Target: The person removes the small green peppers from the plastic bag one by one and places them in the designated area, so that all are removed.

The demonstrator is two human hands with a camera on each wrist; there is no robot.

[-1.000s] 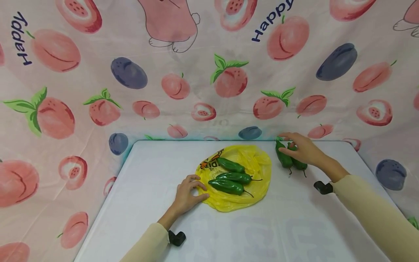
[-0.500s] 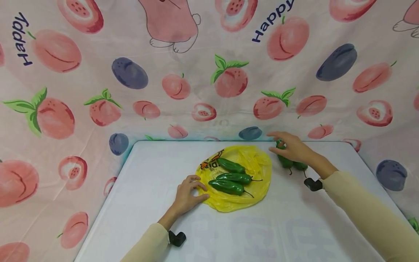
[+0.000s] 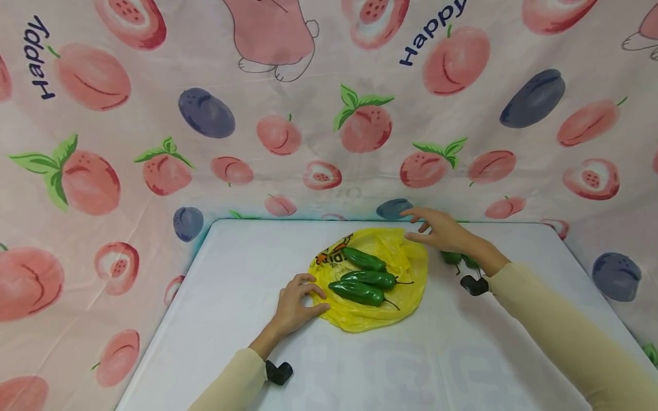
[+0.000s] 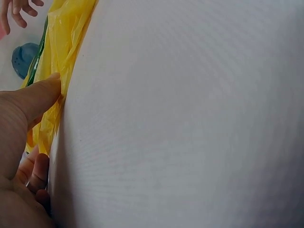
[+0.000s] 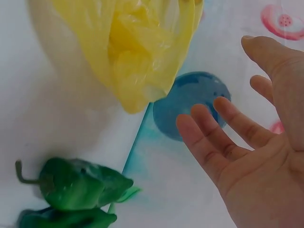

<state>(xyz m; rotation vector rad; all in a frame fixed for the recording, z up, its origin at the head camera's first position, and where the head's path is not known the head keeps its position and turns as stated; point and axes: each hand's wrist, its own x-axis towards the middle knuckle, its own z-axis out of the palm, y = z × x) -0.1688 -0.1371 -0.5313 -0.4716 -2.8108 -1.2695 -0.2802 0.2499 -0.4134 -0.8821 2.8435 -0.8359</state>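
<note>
Touching the left edge of the yellow bag (image 3: 354,323), the left hand (image 3: 296,307) had its thumb and fingertips against the plastic; whether it pinched the film could not be determined. On the bag, three green peppers (image 3: 368,278) lay side by side, long axes roughly left to right, tips toward the bag's left edge, stems toward its right. Above the bag's far right edge, the right hand (image 3: 443,229) was released and apart from the plastic, fingers spread. Right of the bag, two further green peppers (image 5: 80,186) lay on the desk (image 3: 247,268), partly hidden beneath the right hand, the nearer hand. Relative to the bag, their stems pointed nearward and their long axes ran roughly front to back.
</note>
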